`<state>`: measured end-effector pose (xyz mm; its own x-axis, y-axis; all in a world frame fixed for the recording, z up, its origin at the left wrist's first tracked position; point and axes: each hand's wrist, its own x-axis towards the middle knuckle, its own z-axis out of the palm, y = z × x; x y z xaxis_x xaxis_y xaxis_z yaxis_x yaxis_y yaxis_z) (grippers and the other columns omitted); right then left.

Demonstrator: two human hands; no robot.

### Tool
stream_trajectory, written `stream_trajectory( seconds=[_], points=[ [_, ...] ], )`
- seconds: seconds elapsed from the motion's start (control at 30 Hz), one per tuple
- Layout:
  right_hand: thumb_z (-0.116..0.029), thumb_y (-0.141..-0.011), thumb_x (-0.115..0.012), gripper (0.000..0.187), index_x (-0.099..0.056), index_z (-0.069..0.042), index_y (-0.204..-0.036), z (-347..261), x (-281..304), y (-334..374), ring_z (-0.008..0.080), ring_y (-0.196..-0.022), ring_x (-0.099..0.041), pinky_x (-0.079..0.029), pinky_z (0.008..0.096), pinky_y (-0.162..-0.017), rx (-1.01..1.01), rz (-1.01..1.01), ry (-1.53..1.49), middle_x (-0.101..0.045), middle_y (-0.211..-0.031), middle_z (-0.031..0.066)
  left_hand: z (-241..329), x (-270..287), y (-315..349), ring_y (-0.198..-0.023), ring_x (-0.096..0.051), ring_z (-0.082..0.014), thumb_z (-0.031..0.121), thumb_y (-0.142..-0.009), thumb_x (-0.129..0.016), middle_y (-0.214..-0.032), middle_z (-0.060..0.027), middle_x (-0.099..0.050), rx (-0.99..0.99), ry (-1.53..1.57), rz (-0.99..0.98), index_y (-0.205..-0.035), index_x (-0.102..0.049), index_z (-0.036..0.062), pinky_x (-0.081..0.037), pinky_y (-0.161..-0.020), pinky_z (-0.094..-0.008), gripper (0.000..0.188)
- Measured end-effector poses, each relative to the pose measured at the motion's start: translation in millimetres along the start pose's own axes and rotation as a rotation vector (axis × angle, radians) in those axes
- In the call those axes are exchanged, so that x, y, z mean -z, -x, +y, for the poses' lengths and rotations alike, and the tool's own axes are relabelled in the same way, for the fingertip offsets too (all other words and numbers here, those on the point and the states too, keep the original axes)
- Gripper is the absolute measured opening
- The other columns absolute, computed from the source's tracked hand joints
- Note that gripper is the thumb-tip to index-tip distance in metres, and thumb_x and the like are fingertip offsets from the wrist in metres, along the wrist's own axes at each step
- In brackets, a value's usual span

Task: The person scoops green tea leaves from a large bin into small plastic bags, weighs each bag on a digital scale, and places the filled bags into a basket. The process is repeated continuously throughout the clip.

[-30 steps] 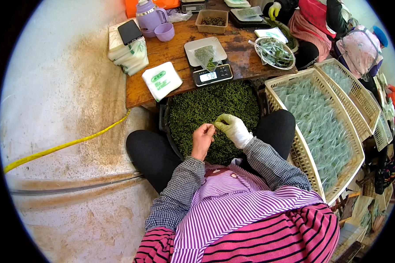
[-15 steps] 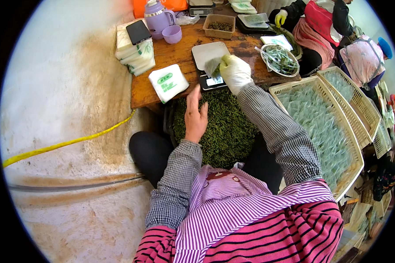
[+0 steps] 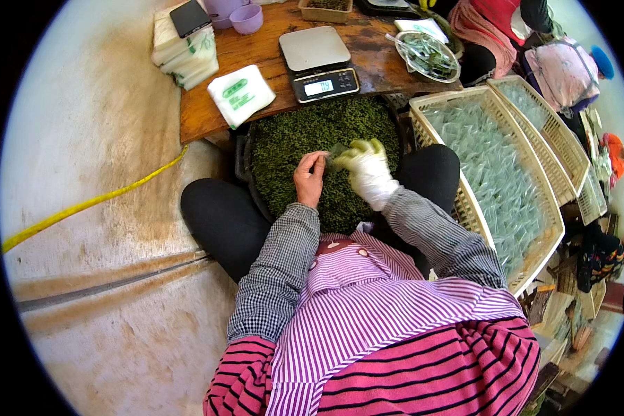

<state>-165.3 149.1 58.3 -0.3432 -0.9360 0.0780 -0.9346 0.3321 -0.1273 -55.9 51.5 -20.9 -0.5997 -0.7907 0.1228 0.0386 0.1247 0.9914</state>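
Observation:
Over a round tub of small dark-green pellets [image 3: 291, 142], my hands meet at a small clear plastic bag [image 3: 335, 155]. My bare left hand [image 3: 309, 180] pinches the bag's left edge between thumb and fingers. My right hand [image 3: 369, 172], in a pale glove with yellowish fingertips, grips its other side and is somewhat blurred. How much the bag contains is hard to make out. Just beyond the tub, a digital scale [image 3: 316, 48] has a bare metal plate and a lit display. To its left lies a flat stack of white-and-green bags [image 3: 241, 96].
The worn wooden table [image 3: 270, 35] bears a purple cup [image 3: 247, 19], a phone [image 3: 190, 18] on a bag pile [image 3: 194, 59], and a bowl of packets [image 3: 428, 54]. At right, a cream crate [image 3: 492, 187] holds many clear packets. A co-worker [image 3: 489, 31] sits beyond.
My right hand has brought the bag from the scale toward me over the tub. My left hand has gone from open beside the scale to pinching the bag. The view has shifted.

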Motion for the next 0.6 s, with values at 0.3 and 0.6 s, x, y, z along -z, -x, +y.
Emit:
stream_trajectory(
  seconds=[0.3, 0.6],
  points=[
    [-0.012, -0.077, -0.058, 0.053, -0.055, -0.019, -0.129, -10, 11, -7, 0.0308, -0.138, -0.026, -0.012, 0.0637, -0.108, -0.228, -0.313, -0.240, -0.052, -0.134, 0.0080, -2, 1, -8, -0.089, -0.058, -0.0114, 0.016, -0.097, -0.055, -0.098, -0.0018, -0.066, 0.094, 0.094, 0.002, -0.099, -0.066, 0.0032, -0.047, -0.080, -0.0290, 0.018],
    [-0.033, -0.081, -0.061, 0.025, -0.070, -0.020, -0.101, 7, -16, -7, 0.0272, -0.123, -0.045, -0.012, 0.0720, -0.100, 0.093, -0.185, -0.213, -0.063, -0.109, 0.0041, 28, -14, -7, -0.081, -0.057, -0.0117, 0.012, -0.095, -0.054, -0.089, -0.0024, -0.063, 0.142, 0.297, -0.041, -0.096, -0.063, 0.0021, -0.047, -0.074, -0.0278, 0.013]
  ],
)
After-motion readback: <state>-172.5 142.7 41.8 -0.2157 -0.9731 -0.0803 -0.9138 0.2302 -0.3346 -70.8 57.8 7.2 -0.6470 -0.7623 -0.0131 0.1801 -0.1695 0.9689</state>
